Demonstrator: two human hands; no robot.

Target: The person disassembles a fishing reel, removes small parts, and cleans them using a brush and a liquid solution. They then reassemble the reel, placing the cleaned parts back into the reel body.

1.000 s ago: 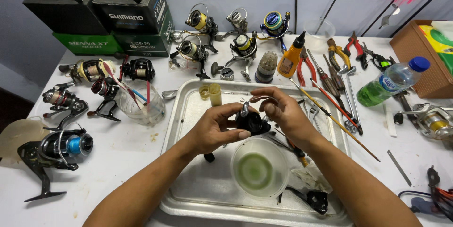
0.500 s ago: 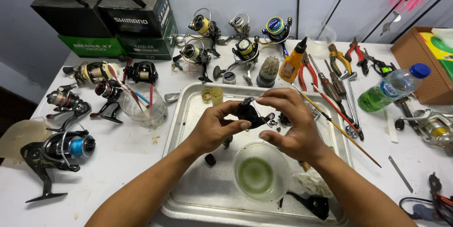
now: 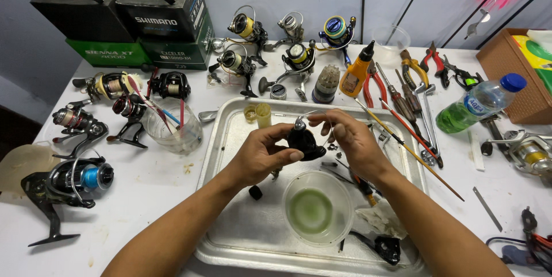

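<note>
Over a metal tray (image 3: 230,139), my left hand (image 3: 261,153) grips a black fishing reel body (image 3: 305,140) from the left. My right hand (image 3: 351,139) pinches the reel's wire bail and small silver roller at the top right of the body. Just below the hands in the tray stands a clear plastic bowl (image 3: 319,208) holding a green liquid. Small loose reel parts (image 3: 333,149) lie on the tray under my right hand.
Several spinning reels (image 3: 241,29) stand behind and to the left of the tray. A clear cup with brushes (image 3: 172,124), an orange oil bottle (image 3: 356,73), pliers and screwdrivers (image 3: 414,90), a green-liquid water bottle (image 3: 480,104), stacked dark boxes (image 3: 132,21) and a cardboard box (image 3: 512,64) surround it.
Both hands and the reel body have shifted slightly forward and up over the tray, and the right fingers have moved onto the bail at the top of the reel.
</note>
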